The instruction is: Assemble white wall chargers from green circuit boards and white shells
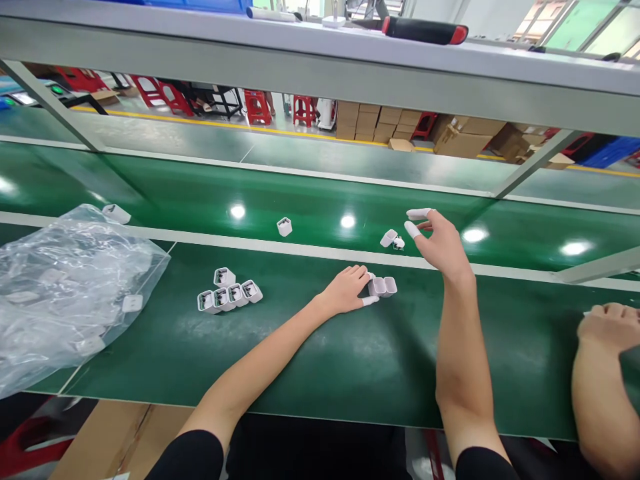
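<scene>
In the head view, the left grip (345, 290) is pinching the left end of two adjoining white cups (383, 287) between white-covered fingertips. The right grip (443, 240) is hovering, parted, just right of another white cup (388, 238) on the green strip (320, 200). Five more cups (235, 295) are sitting leftward on the green desk (350, 373) (a clear bag (80, 280) is lying beyond them); red stools (257, 107) and cartons (370, 123) are filling the room.

You have two white cups (383, 287), squarish with rounded corners, side by side and touching, mouths up, near the far edge of the table (320, 373). Beyond it, close to the near edge of the belt (310, 200), you see another white cup (388, 238), seemingly tipped, a small white part (399, 243) just beside it.
</scene>
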Motion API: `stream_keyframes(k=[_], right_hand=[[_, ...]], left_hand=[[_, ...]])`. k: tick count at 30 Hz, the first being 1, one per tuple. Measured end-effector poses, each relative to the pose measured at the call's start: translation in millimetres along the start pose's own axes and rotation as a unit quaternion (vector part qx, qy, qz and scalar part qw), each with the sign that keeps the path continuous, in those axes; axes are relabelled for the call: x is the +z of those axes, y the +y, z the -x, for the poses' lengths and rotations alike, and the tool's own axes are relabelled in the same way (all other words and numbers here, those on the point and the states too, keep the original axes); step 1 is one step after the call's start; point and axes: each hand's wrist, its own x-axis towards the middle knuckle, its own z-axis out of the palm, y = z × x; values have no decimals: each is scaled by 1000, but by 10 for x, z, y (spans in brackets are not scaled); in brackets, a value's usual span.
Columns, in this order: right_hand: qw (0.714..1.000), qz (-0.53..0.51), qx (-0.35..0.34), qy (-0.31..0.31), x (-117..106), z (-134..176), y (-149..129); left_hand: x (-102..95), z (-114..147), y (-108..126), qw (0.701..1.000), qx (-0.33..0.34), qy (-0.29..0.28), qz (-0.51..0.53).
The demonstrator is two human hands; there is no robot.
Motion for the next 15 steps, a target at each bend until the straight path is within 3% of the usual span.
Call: stream_keyframes(k=[2,5,9,15], right_hand=[[998,40,46,-4,135,-127,277],[990,77,105,-58,408,-251,652],[977,100,157,-100,787,-285,970],[980,109,118,-115,1171,-262,1122]], left_hand=[[-30,-12,-27,1000,-6,8,18],[-88,-15,-48,998,-30,28,51],[-128,-17,-68,988,-81,73,112],[-127,-52,-147,969,-131,122,171]])
